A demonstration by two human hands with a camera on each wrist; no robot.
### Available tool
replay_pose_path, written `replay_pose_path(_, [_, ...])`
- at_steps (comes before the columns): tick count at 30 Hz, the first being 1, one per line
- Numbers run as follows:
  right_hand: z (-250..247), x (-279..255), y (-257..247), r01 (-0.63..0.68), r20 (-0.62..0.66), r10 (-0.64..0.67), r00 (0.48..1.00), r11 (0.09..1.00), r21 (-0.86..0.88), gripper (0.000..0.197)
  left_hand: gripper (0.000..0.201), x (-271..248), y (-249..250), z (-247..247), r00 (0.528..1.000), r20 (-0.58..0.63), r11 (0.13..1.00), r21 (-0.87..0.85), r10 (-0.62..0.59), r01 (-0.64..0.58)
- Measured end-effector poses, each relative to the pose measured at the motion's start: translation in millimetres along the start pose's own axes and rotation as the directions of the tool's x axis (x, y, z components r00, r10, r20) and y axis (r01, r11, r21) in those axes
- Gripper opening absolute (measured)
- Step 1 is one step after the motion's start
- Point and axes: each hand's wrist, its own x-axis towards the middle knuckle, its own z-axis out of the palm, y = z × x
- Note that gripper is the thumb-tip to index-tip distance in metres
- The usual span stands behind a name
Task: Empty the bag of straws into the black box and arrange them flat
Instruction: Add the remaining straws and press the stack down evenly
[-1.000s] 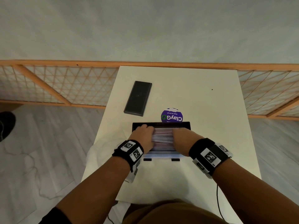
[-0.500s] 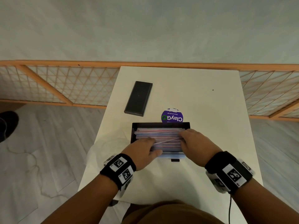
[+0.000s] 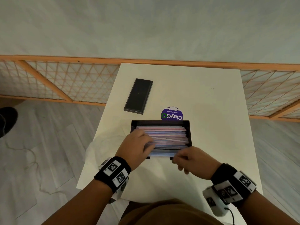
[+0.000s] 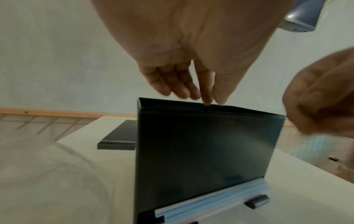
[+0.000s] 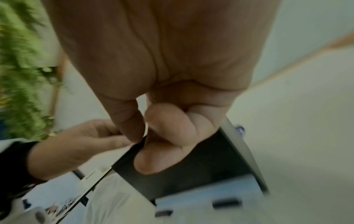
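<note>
Straws (image 3: 168, 135) under left fingers (image 3: 146, 138); right fingers (image 3: 180, 157) curled

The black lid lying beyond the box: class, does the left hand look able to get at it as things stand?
Probably yes. The left hand rests on the straws in the black box; the black lid lies beyond, with only bare table between them.

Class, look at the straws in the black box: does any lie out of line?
Yes. One pale straw lies slantwise across the stack in the black box, while the other straws run parallel along its length.
</note>
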Motion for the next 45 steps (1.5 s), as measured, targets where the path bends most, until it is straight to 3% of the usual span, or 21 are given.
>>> replay_pose_path(3, [20, 10, 37, -0.297, 0.133, 0.279, 0.951, 0.943, 0.151, 0.023, 0.012, -10, 11, 3, 0.997, -0.041, 0.998, 0.004, 0.058, -0.057])
replay_pose_path(6, [33, 20, 70, -0.461, 0.062, 0.473, 0.879, 0.809, 0.366, 0.024, 0.012, -20, 21, 11, 0.998, -0.003, 0.998, -0.026, 0.056, -0.056])
replay_pose_path(8, [35, 27, 86, -0.424, -0.045, 0.559, 0.828, 0.675, 0.604, 0.026, 0.017, -27, 25, 18, 0.998, 0.067, 0.999, -0.040, 0.011, -0.008])
replay_pose_path(10, [37, 37, 93, -0.322, -0.099, 0.598, 0.795, 0.554, 0.768, 0.022, 0.026, -32, 25, 27, 0.985, 0.120, 0.991, -0.043, -0.125, 0.131])
replay_pose_path(13, [43, 53, 95, -0.246, -0.078, 0.626, 0.776, 0.415, 0.876, 0.009, 0.041, -36, 18, 35, 0.919, 0.090, 0.911, -0.119, -0.385, 0.394])
replay_pose_path(17, [55, 66, 96, -0.179, 0.000, 0.651, 0.759, 0.209, 0.961, 0.012, 0.044, -43, 10, 29, 0.824, 0.038, 0.796, -0.239, -0.565, 0.557])
replay_pose_path(19, [60, 67, 97, -0.144, 0.010, 0.652, 0.758, 0.153, 0.978, 0.014, 0.038, -49, -1, 32, 0.741, 0.012, 0.689, -0.357, -0.672, 0.631])
replay_pose_path(20, [61, 67, 97, -0.125, 0.007, 0.653, 0.757, 0.133, 0.983, 0.012, 0.033, -51, -10, 36, 0.670, 0.013, 0.601, -0.429, -0.742, 0.674])
replay_pose_path(23, [65, 67, 96, -0.080, -0.004, 0.663, 0.749, 0.096, 0.992, 0.006, 0.016, -43, -39, 57, 0.374, 0.199, 0.177, -0.623, -0.906, 0.762])
replay_pose_path(24, [65, 67, 95, -0.071, -0.010, 0.659, 0.752, 0.097, 0.993, 0.006, 0.016, -38, -46, 65, 0.329, 0.299, 0.049, -0.669, -0.896, 0.742])
replay_pose_path(26, [67, 66, 93, -0.062, -0.026, 0.645, 0.763, 0.113, 0.992, 0.008, 0.020, -28, -55, 78, 0.355, 0.438, -0.090, -0.724, -0.826, 0.684])
replay_pose_path(29, [69, 66, 90, -0.044, -0.047, 0.625, 0.779, 0.130, 0.991, 0.013, 0.024, -22, -60, 95, 0.398, 0.482, -0.130, -0.748, -0.780, 0.651])
replay_pose_path(32, [70, 66, 92, -0.026, -0.058, 0.612, 0.789, 0.129, 0.991, 0.018, 0.016, -25, -60, 103, 0.398, 0.536, -0.219, -0.760, -0.745, 0.612])
replay_pose_path(37, [73, 66, 90, -0.021, -0.060, 0.581, 0.811, 0.131, 0.991, 0.016, 0.012, -28, -60, 107, 0.414, 0.542, -0.244, -0.775, -0.732, 0.583])
replay_pose_path(41, [77, 64, 89, -0.042, -0.057, 0.565, 0.823, 0.160, 0.986, 0.016, 0.005, -30, -58, 107, 0.345, 0.558, -0.278, -0.748, -0.755, 0.603])
replay_pose_path(43, [79, 64, 89, -0.041, -0.058, 0.557, 0.828, 0.163, 0.986, 0.017, 0.013, -31, -59, 108, 0.295, 0.584, -0.296, -0.707, -0.756, 0.642])
replay_pose_path(45, [79, 63, 88, -0.039, -0.060, 0.557, 0.828, 0.165, 0.985, 0.016, 0.016, -30, -58, 109, 0.281, 0.618, -0.329, -0.686, -0.734, 0.649])
